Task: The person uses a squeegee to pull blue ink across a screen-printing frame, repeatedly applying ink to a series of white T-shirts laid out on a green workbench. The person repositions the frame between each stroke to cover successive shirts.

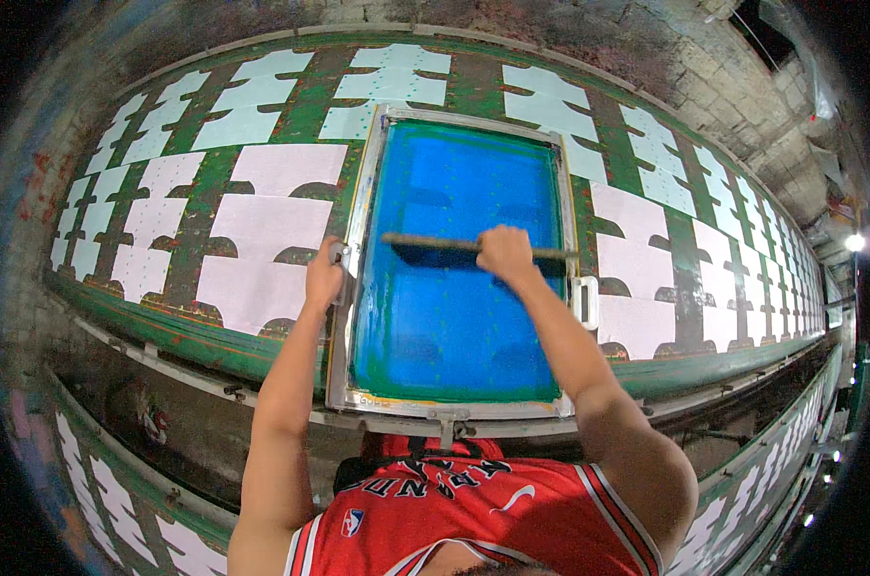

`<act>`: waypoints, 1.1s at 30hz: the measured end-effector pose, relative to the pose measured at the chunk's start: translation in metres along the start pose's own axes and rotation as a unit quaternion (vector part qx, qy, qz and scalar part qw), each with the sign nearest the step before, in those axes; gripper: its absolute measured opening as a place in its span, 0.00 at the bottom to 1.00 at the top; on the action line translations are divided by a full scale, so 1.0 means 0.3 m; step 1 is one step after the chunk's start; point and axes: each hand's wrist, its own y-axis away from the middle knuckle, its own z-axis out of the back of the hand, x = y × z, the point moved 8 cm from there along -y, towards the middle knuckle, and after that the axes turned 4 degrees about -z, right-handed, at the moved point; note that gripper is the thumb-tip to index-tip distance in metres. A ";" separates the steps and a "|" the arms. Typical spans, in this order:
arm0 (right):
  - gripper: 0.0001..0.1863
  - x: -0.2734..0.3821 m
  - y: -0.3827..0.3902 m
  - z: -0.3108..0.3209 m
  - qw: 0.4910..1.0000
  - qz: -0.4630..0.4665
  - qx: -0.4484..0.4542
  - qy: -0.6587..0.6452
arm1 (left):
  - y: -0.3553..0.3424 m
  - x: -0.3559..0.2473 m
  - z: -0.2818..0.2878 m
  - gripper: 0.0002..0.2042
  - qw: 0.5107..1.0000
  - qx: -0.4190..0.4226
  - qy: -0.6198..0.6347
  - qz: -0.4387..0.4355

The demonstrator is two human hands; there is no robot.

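I have my left hand (326, 276) curled round the metal frame (365, 192)'s handle (339, 255); right hand (505, 253) grips a squeegee bar (425, 243) across the blue screen (454, 331).

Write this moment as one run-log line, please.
left hand: holding handle on frame's left side | right hand: gripping bar across blue screen | frame: over green table, pale pieces around
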 end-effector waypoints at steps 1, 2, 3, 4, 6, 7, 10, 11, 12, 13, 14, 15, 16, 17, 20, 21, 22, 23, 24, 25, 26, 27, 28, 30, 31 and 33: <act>0.10 0.028 0.090 -0.006 1.000 -0.006 0.006 -0.008 | 0.001 0.003 -0.001 0.26 1.000 0.000 0.009 0.000; 0.10 0.055 0.178 -0.014 1.000 -0.009 0.015 -0.016 | 0.001 0.007 -0.004 0.26 1.000 0.003 0.010 0.001; 0.10 0.076 0.264 -0.025 0.999 -0.018 0.033 -0.022 | -0.003 0.008 -0.004 0.26 1.000 0.001 0.013 -0.003; 0.10 0.101 0.345 -0.033 0.999 -0.018 0.042 -0.023 | -0.001 0.017 -0.007 0.26 1.000 0.006 0.011 0.006; 0.11 0.151 0.503 -0.046 0.998 -0.019 0.045 -0.034 | 0.002 0.012 -0.002 0.27 1.000 -0.006 -0.011 -0.018; 0.11 0.176 0.583 -0.048 0.998 -0.018 0.039 -0.042 | 0.003 0.010 -0.004 0.27 0.999 -0.009 -0.023 -0.024; 0.12 0.251 0.787 -0.064 0.997 -0.029 0.032 -0.065 | 0.005 0.004 -0.005 0.27 0.999 -0.019 -0.034 -0.033; 0.13 0.279 0.839 -0.071 0.996 -0.034 0.032 -0.073 | 0.007 0.005 0.001 0.27 0.999 -0.026 -0.028 -0.033; 0.13 0.299 0.879 -0.073 0.996 -0.038 0.023 -0.077 | 0.007 0.006 -0.002 0.28 0.999 -0.019 -0.040 -0.023; 0.14 0.318 0.920 -0.076 0.996 -0.042 0.017 -0.080 | 0.006 -0.004 -0.002 0.28 0.998 -0.020 -0.046 -0.034; 0.15 0.338 0.966 -0.069 0.996 -0.038 -0.008 -0.086 | 0.011 -0.006 -0.001 0.28 0.998 -0.020 -0.051 -0.034; 0.16 0.351 0.998 -0.076 0.995 -0.036 -0.003 -0.091 | 0.012 -0.004 -0.002 0.29 0.998 -0.020 -0.055 -0.022; 0.18 0.363 1.017 -0.071 0.995 -0.025 -0.020 -0.096 | 0.014 0.002 -0.002 0.30 0.997 -0.012 -0.076 -0.006; 0.20 0.375 1.035 -0.068 0.994 -0.014 -0.031 -0.100 | 0.017 -0.003 -0.003 0.30 0.997 -0.014 -0.073 -0.013; 0.21 0.399 1.073 -0.054 0.994 0.021 -0.049 -0.091 | 0.027 -0.004 0.004 0.30 0.997 -0.027 -0.063 -0.023; 0.18 0.401 1.085 -0.041 0.994 0.037 -0.060 -0.085 | 0.032 -0.001 0.004 0.30 0.997 -0.033 -0.060 -0.027; 0.21 0.396 1.092 -0.051 0.993 0.048 -0.023 -0.103 | 0.033 0.004 0.004 0.30 0.997 -0.043 -0.053 -0.029; 0.23 0.385 1.100 -0.058 0.991 0.059 0.013 -0.120 | 0.034 0.010 0.002 0.30 0.997 -0.048 -0.056 -0.031; 0.26 0.370 1.099 -0.059 0.987 0.079 0.039 -0.136 | 0.033 0.018 0.003 0.29 0.996 -0.058 -0.055 -0.031; 0.29 0.327 1.086 -0.064 0.971 0.074 0.073 -0.217 | 0.029 0.028 0.006 0.29 0.996 -0.071 -0.049 -0.028; 0.32 0.264 1.072 -0.064 0.947 0.075 0.098 -0.297 | 0.027 0.034 0.009 0.25 0.993 -0.092 -0.066 -0.032; 0.34 0.195 1.064 -0.071 0.922 0.077 0.130 -0.357 | 0.020 0.061 -0.004 0.24 0.996 -0.074 -0.050 -0.004; 0.38 0.068 1.032 -0.051 0.915 0.023 0.078 -0.394 | 0.010 0.086 -0.012 0.22 0.998 -0.055 -0.033 0.025; 0.33 -0.207 0.991 0.018 0.927 -0.115 -0.157 -0.322 | -0.004 0.128 -0.022 0.16 0.996 -0.038 0.007 0.074; 0.31 -0.350 0.982 0.014 0.901 -0.217 -0.228 -0.299 | -0.005 0.137 -0.031 0.14 0.996 -0.028 0.040 0.077; 0.31 -0.575 0.947 -0.052 0.859 -0.357 -0.226 -0.287 | -0.008 0.163 -0.045 0.11 0.988 0.004 0.104 0.115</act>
